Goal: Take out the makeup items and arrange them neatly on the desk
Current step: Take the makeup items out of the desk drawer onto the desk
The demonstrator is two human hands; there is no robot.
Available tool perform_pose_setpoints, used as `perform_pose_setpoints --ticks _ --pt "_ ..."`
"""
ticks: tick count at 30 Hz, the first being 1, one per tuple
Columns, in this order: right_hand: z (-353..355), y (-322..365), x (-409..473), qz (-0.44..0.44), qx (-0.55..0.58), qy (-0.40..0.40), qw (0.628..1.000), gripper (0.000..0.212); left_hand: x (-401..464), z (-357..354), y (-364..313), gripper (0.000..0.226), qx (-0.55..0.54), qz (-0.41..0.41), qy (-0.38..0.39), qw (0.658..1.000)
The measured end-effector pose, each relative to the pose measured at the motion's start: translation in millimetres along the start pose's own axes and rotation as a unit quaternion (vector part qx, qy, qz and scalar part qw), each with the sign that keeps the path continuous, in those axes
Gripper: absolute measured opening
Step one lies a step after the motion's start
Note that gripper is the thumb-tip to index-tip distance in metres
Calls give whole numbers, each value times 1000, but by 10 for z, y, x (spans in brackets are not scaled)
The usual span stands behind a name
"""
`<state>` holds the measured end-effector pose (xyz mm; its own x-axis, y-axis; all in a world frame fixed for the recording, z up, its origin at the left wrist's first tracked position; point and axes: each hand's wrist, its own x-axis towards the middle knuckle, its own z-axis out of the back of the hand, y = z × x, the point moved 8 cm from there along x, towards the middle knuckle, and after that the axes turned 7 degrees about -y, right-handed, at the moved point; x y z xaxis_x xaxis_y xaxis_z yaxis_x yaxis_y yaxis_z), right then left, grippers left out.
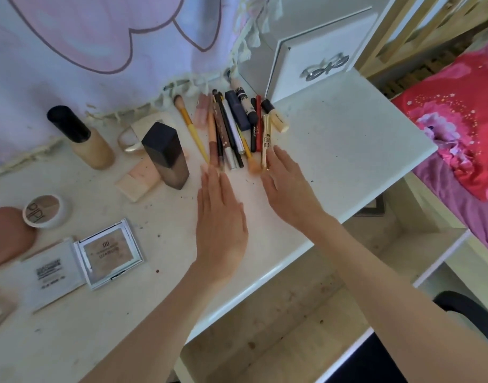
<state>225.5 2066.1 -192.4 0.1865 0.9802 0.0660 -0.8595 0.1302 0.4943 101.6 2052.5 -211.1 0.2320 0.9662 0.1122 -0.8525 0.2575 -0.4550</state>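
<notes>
Makeup pencils and brushes (229, 131) are lying bunched just right of the dark square bottle (167, 154) on the counter (334, 150), left hand (220, 219) and right hand (288, 186) flanking them, fingers straight, gripping nothing; best nudging ends gently into line.

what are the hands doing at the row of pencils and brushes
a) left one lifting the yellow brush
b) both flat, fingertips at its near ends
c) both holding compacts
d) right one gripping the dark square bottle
b: the left hand and right hand lie open with straight fingers at the near ends of the row of pencils and brushes, holding nothing.
</notes>
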Motion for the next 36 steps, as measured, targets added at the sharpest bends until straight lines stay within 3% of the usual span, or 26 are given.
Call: perform_pose_setpoints --ticks 3,9,12,16,23,26,30,33,36 --pt "-149 -111 -98 -2 -52 46 998 55 154 -33 34 58 9 -27 -2 1000" --pt "-214 -151 -119 -6 -64 33 997 61 292 -23 16 78 -14 -37 -6 999" --pt "-179 -200 -158 -14 -48 23 998 62 263 -21 2 74 -32 -36 3 999" --pt "-158 -305 -350 1 -129 35 991 58 47 21 -59 59 -27 -45 -7 999" --pt "8 -550 -959 1 -167 74 983 55 -723 -184 -362 59 126 -108 90 982" --pt "160 -743 -1277 -9 -136 72 988 54 -878 -224 -519 62 131 -115 106 979" --pt "290 -1327 -1536 -85 -174 107 975 58 -1151 -417 -1001 50 75 -239 124 960" --pt "318 -1801 -1600 -141 -203 147 958 59 -1440 -797 -1223 47 54 -292 191 936" --pt "303 -2127 -1519 -152 -202 162 954 59 -1533 -1271 -1220 60 109 -307 246 913"
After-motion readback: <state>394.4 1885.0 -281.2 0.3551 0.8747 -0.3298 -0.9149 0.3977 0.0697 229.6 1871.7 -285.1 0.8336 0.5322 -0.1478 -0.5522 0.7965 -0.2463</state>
